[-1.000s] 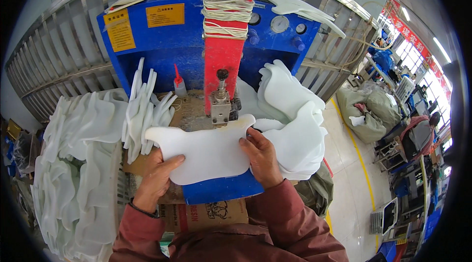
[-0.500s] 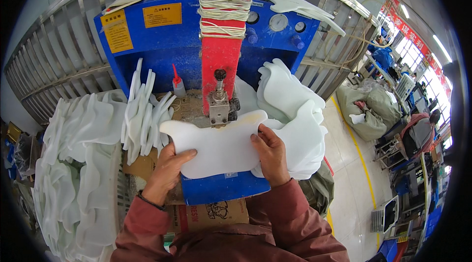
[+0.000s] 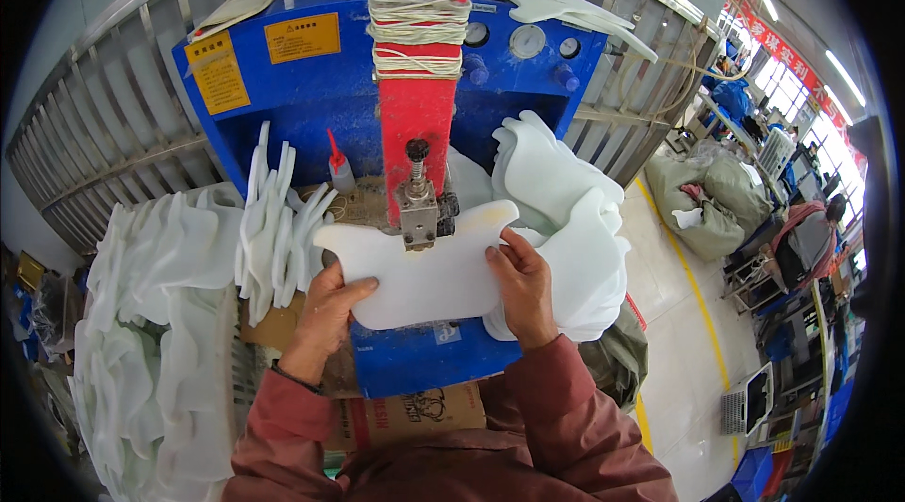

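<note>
Head view: left hand [image 3: 328,309] and right hand [image 3: 524,290] pinched a white sheet [image 3: 429,280] firmly by opposite sides, thumbs on top. Its far edge sat beneath a metal tool head [image 3: 419,219], contact unclear, while a bare blue surface [image 3: 415,361] extended past its near edge. White stacked pieces [image 3: 586,262] crowded the right hand's outer side.

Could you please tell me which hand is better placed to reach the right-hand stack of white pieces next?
Probably the right hand: it grips the held piece at its right edge, close beside that stack, while the left hand grips the opposite edge, farther away.
</note>
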Available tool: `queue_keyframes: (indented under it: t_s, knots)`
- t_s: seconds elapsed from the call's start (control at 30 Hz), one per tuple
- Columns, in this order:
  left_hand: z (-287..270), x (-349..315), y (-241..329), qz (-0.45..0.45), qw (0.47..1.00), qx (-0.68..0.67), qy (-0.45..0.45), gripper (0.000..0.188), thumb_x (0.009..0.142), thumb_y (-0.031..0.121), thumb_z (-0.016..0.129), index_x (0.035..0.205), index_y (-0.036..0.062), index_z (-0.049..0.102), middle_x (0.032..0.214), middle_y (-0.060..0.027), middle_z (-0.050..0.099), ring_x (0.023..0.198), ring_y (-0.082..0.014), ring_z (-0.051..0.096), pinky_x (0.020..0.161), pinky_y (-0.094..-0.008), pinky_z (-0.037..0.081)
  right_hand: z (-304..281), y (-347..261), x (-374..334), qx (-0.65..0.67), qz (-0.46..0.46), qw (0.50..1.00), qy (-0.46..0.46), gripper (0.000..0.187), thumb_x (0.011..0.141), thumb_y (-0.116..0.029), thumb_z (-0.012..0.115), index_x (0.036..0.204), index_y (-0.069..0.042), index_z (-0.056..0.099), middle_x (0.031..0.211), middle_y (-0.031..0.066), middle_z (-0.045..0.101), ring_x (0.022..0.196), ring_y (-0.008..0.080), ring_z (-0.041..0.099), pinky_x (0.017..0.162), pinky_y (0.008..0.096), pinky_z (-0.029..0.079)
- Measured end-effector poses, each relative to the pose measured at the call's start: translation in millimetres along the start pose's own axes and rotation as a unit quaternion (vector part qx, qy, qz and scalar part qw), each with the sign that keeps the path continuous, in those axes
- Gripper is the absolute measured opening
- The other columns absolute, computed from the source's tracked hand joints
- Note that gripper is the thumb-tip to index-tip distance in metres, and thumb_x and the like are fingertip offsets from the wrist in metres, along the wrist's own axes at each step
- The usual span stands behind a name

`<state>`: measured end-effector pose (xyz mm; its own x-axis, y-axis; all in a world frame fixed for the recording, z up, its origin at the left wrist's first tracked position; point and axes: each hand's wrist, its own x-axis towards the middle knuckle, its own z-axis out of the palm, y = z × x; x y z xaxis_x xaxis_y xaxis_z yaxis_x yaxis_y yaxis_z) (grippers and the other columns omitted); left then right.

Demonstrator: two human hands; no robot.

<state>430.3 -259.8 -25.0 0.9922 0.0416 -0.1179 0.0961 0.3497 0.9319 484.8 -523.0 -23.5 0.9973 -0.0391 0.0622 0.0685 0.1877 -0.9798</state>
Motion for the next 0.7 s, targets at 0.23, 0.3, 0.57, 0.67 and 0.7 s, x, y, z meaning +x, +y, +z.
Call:
queue_keyframes:
  t_s: [0.23,0.3,0.57,0.67,0.7]
  knots:
    - [-21.4,-15.3,1.5,0.004,0.999,-0.049,0.016,0.040,0.095,-0.001,0.065,0.134,-0.0042,0.061,0.121,-0.0122,0.072,0.107,-0.0192,0.070,0.096,-0.0333,0.056,14.6,9.3,-11.1,-0.004,0.024,0.999,-0.032,0.052,0.101,-0.008,0.067,0.143,0.015,0.050,0.119,0.0137,0.071,0.102,0.0136,0.065,0.088,0.0266,0.053]
    - [-19.7,-17.5,-1.3,-0.005,0.997,-0.080,0.012,0.040,0.095,-0.001,0.065,0.134,-0.0039,0.061,0.121,-0.0126,0.072,0.107,-0.0195,0.071,0.095,-0.0339,0.058,10.3,6.6,-13.3,-0.025,0.025,0.999,-0.019,0.053,0.100,-0.009,0.068,0.144,0.015,0.049,0.119,0.0143,0.071,0.103,0.0140,0.065,0.089,0.0269,0.053]
    - [-1.3,-15.4,-10.1,-0.031,0.993,-0.110,-0.014,0.040,0.096,-0.002,0.065,0.136,-0.0031,0.059,0.124,-0.0139,0.070,0.107,-0.0220,0.072,0.091,-0.0342,0.062,-8.6,-3.5,-19.1,0.024,0.016,0.999,-0.012,0.051,0.100,-0.007,0.067,0.143,0.015,0.051,0.118,0.0130,0.071,0.101,0.0139,0.066,0.088,0.0259,0.053]
    - [5.0,-15.0,-12.6,-0.035,0.992,-0.118,-0.020,0.042,0.097,-0.002,0.064,0.138,-0.0033,0.056,0.125,-0.0144,0.069,0.106,-0.0223,0.073,0.088,-0.0339,0.063,-14.6,-6.8,-21.4,0.027,0.019,0.999,-0.012,0.049,0.100,-0.006,0.066,0.143,0.014,0.051,0.117,0.0123,0.071,0.101,0.0134,0.066,0.087,0.0255,0.053]
    - [6.6,-15.1,-13.0,-0.036,0.992,-0.118,-0.022,0.043,0.097,-0.002,0.064,0.138,-0.0034,0.055,0.125,-0.0144,0.069,0.106,-0.0223,0.073,0.088,-0.0339,0.063,-16.2,-7.9,-22.3,0.035,0.019,0.999,-0.015,0.048,0.101,-0.005,0.065,0.143,0.014,0.051,0.117,0.0121,0.071,0.101,0.0132,0.066,0.087,0.0254,0.053]
